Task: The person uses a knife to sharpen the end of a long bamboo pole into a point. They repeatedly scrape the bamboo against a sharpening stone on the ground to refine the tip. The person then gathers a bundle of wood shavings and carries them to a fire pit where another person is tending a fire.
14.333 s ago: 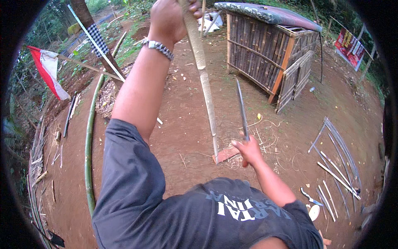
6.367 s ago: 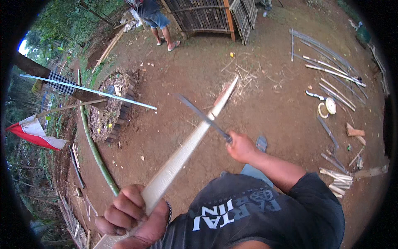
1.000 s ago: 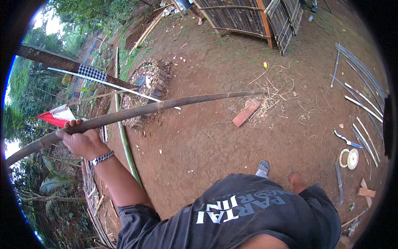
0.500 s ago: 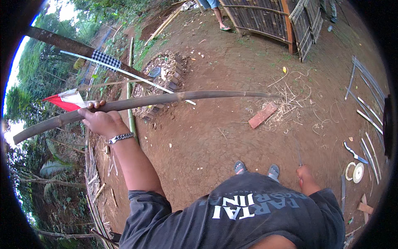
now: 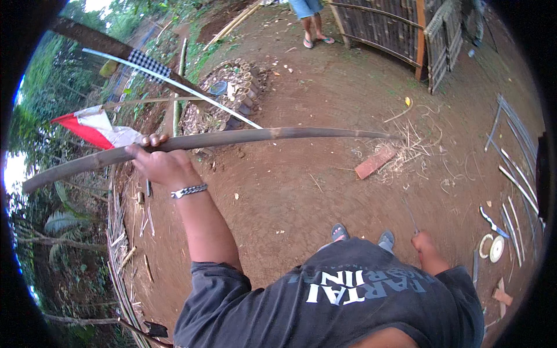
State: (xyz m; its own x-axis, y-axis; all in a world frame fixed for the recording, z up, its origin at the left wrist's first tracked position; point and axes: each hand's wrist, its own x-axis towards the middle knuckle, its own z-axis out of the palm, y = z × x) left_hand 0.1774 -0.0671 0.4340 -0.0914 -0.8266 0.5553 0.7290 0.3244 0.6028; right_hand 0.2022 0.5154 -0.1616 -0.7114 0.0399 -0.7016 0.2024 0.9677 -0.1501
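head view: the left hand (image 5: 167, 166) holds up a long bamboo pole (image 5: 232, 137), its fingers closed around the pole toward its near end. the pole runs from the left edge of the view across to the shavings (image 5: 416, 139), where its thin far tip overlaps them; whether it touches the ground cannot be told. the right hand (image 5: 425, 242) is low at the person's right side, fingers wrapped around a knife (image 5: 411, 217) that points forward, well apart from the pole.

what has changed: some seconds ago the pole's pale cut face was up and the knife lay across it; now the dark outer side is up and the knife is lowered. this looks like a pause in the cutting, perhaps to check the pole's shape.

the pole is dark brown and smooth-looking, ringed by paler joints, narrowing toward the far tip; it looks bowed, though the lens may add to that. the shavings are thin, pale, curling strands. just beside them lies a flat, reddish block (image 5: 376, 162) on bare brown earth. a chunky braided bracelet (image 5: 190, 191) circles the left wrist.
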